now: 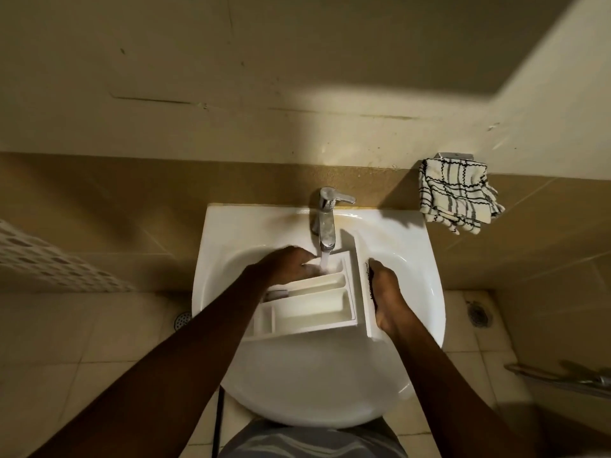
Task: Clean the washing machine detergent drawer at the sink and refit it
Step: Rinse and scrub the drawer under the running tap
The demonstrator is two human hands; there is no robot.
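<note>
Fingers of my left hand dip into the detergent drawer, too blurred to tell their pose. My right hand clasps its front, keeping it under the running tap in the sink for rinsing.

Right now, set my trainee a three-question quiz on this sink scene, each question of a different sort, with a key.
1. True or false: water from the tap is falling into the detergent drawer held over the washbasin.
2. Which hand grips the detergent drawer by its front panel? A left, B right, C neither.
3. Fill in: the checked towel hangs on the wall to the ___ of the tap.

Key: 1 true. 2 B, the right hand. 3 right.
</note>
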